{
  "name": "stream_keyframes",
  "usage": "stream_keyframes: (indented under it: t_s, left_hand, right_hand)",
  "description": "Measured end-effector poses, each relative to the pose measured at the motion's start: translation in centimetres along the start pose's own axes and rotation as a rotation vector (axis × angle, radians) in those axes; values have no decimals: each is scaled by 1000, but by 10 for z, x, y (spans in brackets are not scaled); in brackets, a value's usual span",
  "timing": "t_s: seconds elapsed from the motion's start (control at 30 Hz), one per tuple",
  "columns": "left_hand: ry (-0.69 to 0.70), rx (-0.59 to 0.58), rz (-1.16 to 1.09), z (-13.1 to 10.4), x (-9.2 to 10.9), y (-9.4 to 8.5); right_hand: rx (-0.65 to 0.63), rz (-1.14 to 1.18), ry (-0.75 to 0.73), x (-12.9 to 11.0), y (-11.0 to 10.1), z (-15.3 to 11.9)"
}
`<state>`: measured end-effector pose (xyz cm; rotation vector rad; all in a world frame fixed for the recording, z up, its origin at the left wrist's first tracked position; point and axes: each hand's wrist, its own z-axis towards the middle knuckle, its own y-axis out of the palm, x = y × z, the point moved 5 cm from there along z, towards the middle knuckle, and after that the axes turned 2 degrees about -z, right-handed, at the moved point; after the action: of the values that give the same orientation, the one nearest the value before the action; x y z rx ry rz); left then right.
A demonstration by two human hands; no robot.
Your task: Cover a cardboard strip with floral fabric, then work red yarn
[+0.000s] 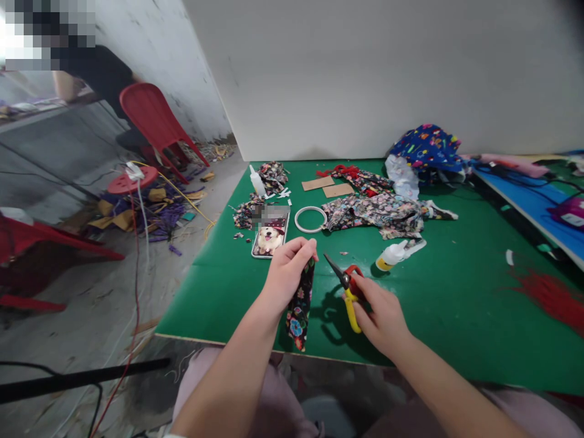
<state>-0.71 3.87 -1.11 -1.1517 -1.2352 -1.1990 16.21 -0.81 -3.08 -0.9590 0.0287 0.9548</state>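
My left hand (291,266) pinches the top of a black floral fabric strip (298,313), which hangs down near the table's front edge. In my right hand (381,316) is a pair of scissors (349,291) with one red and one yellow handle; the blades point up and left, apart from the strip. A phone (271,234) with a dog picture lies just beyond my left hand. Past it are a white ring (311,219) and a pile of floral fabric (374,213). A small white glue bottle (390,255) lies tilted beyond the scissors.
The green table (228,292) also bears brown cardboard pieces (337,190), a white nozzle bottle (257,181), a blue patterned cloth bundle (426,149) and red fibres (554,298). A grey panel (365,79) stands behind. Leftward, a person (98,73) sits on a red chair (152,115).
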Motion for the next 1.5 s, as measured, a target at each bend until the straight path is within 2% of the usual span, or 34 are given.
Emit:
stream_keyframes:
  t_s: [0.23,0.4,0.53,0.67,0.73,0.87,0.97,1.07,1.2,1.5]
  left_hand:
    - [-32,-15,-22,-2,0,1]
    - [-54,-18,-45,-4,-1,1]
    - [-49,-56,-105,-6,2,4]
    - [-50,-67,-156,-12,9,5]
    - [-46,-66,-179,-17,15,6]
    - [-38,-102,-269,-26,26,13]
    - [-78,-160,-313,-29,30,21]
    - [-147,-225,-299,-30,28,27]
    - [-202,-253,-293,-28,24,27]
    - [-209,-297,-303,-24,17,28]
  right_hand:
    - [45,3,69,-1,-5,3]
    - [-1,38,80,4,-5,2]
    - [-37,113,138,3,-16,10]
    - [-70,115,150,-4,-36,19]
    - [-69,52,145,-6,-51,22]
    - [-150,-79,69,-9,-77,27]
    - [-73,-170,26,-11,-101,30]
    - [-26,-283,-10,-11,-115,32]
    - [-10,-375,-23,-6,-119,29]
    - [-8,-466,-1,-3,-120,33]
